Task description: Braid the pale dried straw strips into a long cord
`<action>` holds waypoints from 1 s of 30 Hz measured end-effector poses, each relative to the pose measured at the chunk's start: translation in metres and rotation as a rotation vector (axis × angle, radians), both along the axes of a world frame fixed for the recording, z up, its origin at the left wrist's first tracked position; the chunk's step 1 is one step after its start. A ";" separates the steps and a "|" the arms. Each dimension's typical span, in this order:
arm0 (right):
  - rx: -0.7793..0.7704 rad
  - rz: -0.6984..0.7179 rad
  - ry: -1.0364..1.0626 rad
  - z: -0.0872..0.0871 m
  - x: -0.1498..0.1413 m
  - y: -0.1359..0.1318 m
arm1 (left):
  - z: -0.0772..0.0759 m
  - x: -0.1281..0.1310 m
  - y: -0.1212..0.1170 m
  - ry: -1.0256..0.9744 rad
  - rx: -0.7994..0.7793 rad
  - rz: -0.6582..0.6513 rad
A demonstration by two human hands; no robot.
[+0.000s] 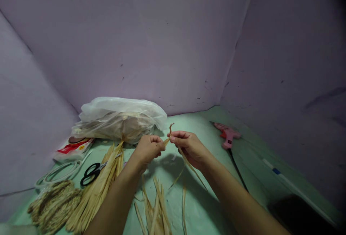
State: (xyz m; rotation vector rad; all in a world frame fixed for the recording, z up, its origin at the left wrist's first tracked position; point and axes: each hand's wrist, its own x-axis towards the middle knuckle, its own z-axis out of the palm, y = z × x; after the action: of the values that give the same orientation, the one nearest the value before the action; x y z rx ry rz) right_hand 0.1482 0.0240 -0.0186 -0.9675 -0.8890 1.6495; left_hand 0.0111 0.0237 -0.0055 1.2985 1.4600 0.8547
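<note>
Between my two hands is a dried plant-fibre strip (167, 141), with a short brownish twisted end sticking up above my right fingertips. My left hand (149, 149) is closed, pinching the strip from the left. My right hand (187, 146) pinches it near the twisted end, and a long loose tail (193, 169) hangs below that hand toward the table. Under my hands, several loose fibre strips (155, 213) lie on the green table (200, 206). A tied bundle of the same pale strips (94, 199) rests left of my left forearm.
Black-handled scissors (91, 173) lie against the bundle. A braided fibre coil (52, 206), white cord (61, 172) and red-and-white packet (74, 149) are at left. A filled plastic bag (121, 118) stands at the back wall. A pink glue gun (228, 134) with black cable lies right.
</note>
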 end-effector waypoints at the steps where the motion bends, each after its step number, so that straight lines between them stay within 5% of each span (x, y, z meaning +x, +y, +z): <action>1: -0.003 -0.005 0.000 0.000 0.000 0.000 | 0.000 0.000 0.000 0.008 -0.008 0.000; 12: 0.015 0.019 0.009 0.002 -0.006 -0.004 | 0.008 0.002 -0.006 -0.145 0.094 -0.247; 22: 0.141 -0.062 -0.026 -0.007 -0.009 0.000 | 0.000 0.005 -0.002 -0.215 0.095 -0.099; 30: 0.088 -0.055 -0.047 -0.003 -0.009 -0.002 | -0.004 0.005 -0.001 -0.204 0.171 -0.072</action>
State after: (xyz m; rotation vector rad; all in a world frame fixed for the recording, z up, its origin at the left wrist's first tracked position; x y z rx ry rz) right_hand 0.1390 0.0219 -0.0212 -0.9650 -0.9502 1.5348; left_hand 0.0157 0.0225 -0.0098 1.3384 1.1944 1.0497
